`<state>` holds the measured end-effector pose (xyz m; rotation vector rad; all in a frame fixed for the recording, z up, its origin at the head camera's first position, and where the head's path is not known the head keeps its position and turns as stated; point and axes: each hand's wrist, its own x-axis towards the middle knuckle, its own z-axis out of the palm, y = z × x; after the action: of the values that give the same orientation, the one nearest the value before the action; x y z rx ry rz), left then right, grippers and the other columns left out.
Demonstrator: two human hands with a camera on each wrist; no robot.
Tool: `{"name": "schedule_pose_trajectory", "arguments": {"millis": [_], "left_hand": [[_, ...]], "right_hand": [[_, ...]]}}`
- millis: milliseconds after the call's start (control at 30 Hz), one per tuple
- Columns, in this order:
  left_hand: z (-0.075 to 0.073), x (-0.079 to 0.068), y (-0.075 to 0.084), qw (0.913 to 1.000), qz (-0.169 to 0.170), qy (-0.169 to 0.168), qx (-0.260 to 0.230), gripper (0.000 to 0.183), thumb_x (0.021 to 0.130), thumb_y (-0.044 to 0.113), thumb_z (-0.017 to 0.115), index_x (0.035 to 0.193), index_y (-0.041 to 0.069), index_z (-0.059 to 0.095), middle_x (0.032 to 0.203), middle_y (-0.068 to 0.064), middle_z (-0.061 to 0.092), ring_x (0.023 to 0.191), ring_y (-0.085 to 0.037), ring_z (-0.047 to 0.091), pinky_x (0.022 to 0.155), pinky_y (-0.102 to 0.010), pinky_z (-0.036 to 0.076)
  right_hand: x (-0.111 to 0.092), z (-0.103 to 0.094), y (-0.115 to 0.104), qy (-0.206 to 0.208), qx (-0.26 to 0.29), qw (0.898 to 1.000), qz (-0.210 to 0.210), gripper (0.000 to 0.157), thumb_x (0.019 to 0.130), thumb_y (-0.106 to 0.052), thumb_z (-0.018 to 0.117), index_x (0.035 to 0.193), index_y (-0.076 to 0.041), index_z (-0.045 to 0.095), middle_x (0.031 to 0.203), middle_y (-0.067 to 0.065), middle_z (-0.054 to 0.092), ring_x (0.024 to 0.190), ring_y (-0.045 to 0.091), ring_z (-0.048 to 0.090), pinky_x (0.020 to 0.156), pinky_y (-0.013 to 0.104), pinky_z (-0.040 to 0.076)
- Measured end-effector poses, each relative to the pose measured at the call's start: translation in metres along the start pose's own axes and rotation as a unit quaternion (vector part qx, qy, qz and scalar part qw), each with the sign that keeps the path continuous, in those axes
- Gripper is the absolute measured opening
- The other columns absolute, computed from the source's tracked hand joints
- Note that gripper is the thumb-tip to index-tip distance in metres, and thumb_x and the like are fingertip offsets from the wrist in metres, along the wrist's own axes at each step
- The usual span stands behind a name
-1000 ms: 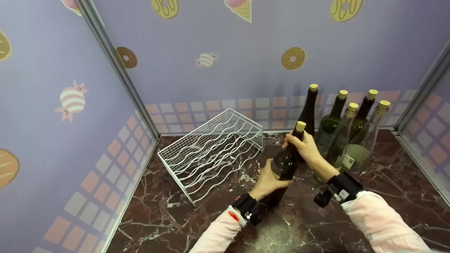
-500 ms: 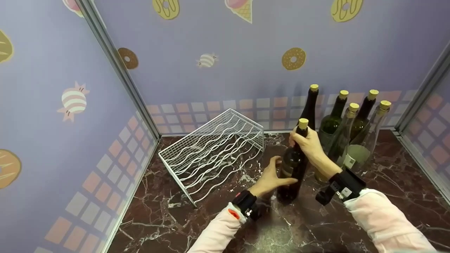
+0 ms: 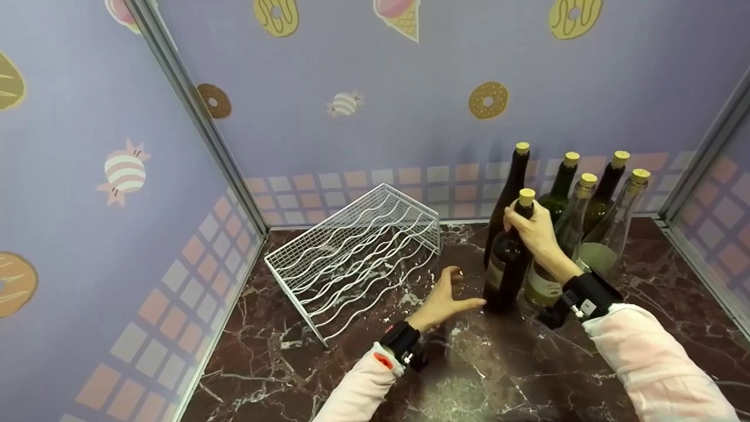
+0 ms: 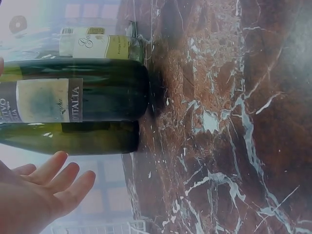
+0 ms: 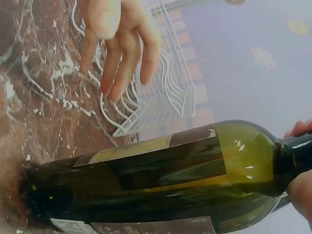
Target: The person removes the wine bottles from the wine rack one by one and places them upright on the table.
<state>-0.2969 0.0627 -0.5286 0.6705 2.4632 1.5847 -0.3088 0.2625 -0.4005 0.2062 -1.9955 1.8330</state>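
Observation:
My right hand [image 3: 538,231] grips the neck of a dark green wine bottle [image 3: 505,264] with a cork stopper. The bottle is upright, its base at or just above the marble-patterned surface; I cannot tell whether it touches. In the right wrist view, the labelled wine bottle [image 5: 165,170] fills the lower half. My left hand [image 3: 440,302] is left of it, thumb and fingers spread, holding nothing. That left hand [image 4: 46,192] shows relaxed fingers in the left wrist view, apart from the bottle [image 4: 114,92].
Several corked bottles stand at the right: a slim dark bottle [image 3: 508,199] behind the held one, green ones and a clear bottle [image 3: 621,225]. A white wire wine rack [image 3: 351,258] with wavy bars sits left. Patterned panels [image 3: 410,129] enclose the back and sides.
My right hand has moved the wine bottle rightward and back, closer to the other bottles. My left hand has let go of its body and now lies apart from it.

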Motion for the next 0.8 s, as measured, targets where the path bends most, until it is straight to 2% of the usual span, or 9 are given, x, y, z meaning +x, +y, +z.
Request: {"name": "schedule_pose_trajectory", "arguments": {"millis": [167,300,467,733,800], "left_hand": [[-0.001,0.000,0.001,0.9998,0.015,-0.001,0.016,0.082,0.079,0.025,0.083,0.139,-0.002,0.034,0.133,-0.022,0.056,0.127,-0.035,0.054,0.110,-0.042,0.042],[-0.003,0.001,0.000,0.9995,0.020,-0.004,0.024,0.081,0.080,0.026,0.082,0.140,-0.001,0.034,0.133,-0.021,0.057,0.127,-0.036,0.054,0.110,-0.041,0.043],[-0.004,-0.002,-0.002,0.9992,0.028,-0.007,0.027,0.078,0.082,0.023,0.081,0.137,-0.005,0.034,0.130,-0.024,0.056,0.122,-0.036,0.057,0.107,-0.047,0.045],[-0.008,0.002,0.002,0.9976,0.034,-0.007,0.060,0.071,0.085,0.026,0.078,0.136,-0.002,0.037,0.131,-0.024,0.056,0.122,-0.035,0.056,0.106,-0.036,0.046],[-0.011,0.005,0.005,0.9968,0.038,-0.006,0.070,0.070,0.085,0.027,0.077,0.136,-0.003,0.038,0.130,-0.024,0.056,0.122,-0.035,0.056,0.106,-0.036,0.045]], "right_hand": [[0.003,-0.004,0.002,0.013,-0.016,1.000,-0.009,0.020,0.092,0.005,0.057,0.075,-0.005,0.054,0.055,-0.008,0.055,0.052,0.005,0.054,0.058,0.018,0.044],[0.010,-0.008,0.013,0.023,-0.017,1.000,-0.005,0.020,0.092,0.005,0.058,0.075,-0.006,0.055,0.055,-0.009,0.055,0.052,0.005,0.053,0.058,0.017,0.044],[0.008,-0.008,0.013,0.022,-0.013,1.000,0.001,0.022,0.091,0.005,0.056,0.073,-0.008,0.054,0.054,-0.008,0.055,0.053,0.005,0.053,0.060,0.016,0.043],[0.010,-0.012,0.012,0.014,-0.020,1.000,0.001,0.023,0.091,0.004,0.057,0.073,-0.009,0.055,0.054,-0.009,0.056,0.053,0.004,0.054,0.061,0.016,0.043],[0.011,-0.013,0.012,0.009,-0.030,1.000,-0.005,0.021,0.091,0.004,0.057,0.073,-0.006,0.055,0.054,-0.010,0.056,0.053,0.004,0.055,0.062,0.016,0.043]]}}
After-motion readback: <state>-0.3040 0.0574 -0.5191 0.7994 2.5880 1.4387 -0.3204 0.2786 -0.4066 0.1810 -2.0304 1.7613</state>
